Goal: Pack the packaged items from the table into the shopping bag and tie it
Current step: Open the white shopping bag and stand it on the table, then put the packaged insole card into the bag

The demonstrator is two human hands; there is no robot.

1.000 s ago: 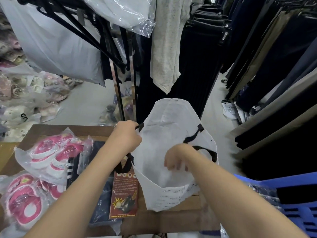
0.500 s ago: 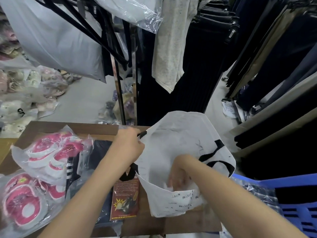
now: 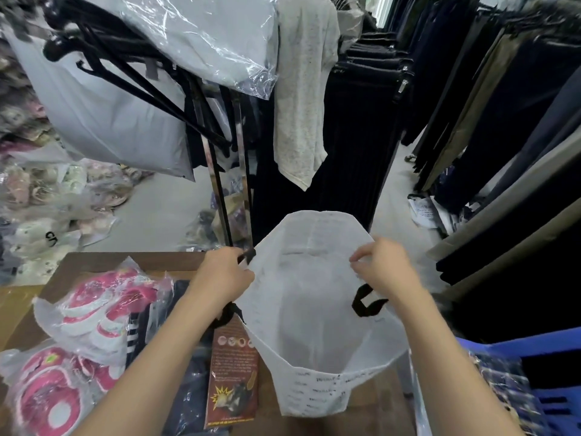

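Observation:
A white shopping bag [image 3: 314, 309] with black handles stands open at the right end of the wooden table [image 3: 103, 262], nothing visible inside. My left hand [image 3: 224, 272] pinches its left rim by a black handle. My right hand [image 3: 382, 267] grips the right rim, above the other handle. Left of the bag lie the packaged items: two clear packs of pink and white slippers [image 3: 94, 313] [image 3: 47, 394], a dark blue folded garment in plastic [image 3: 185, 391], and a red-brown printed card pack [image 3: 234, 376].
A metal clothes rack [image 3: 226, 184] with hangers and plastic-wrapped garments stands just behind the table. Dark trousers hang in rows at the right. A blue plastic chair [image 3: 540, 372] sits at lower right. Bagged slippers pile on the floor at left.
My right hand has come up out of the bag's inside and now grips its right rim. The bag's mouth is pulled wider. My left hand stays on the left rim.

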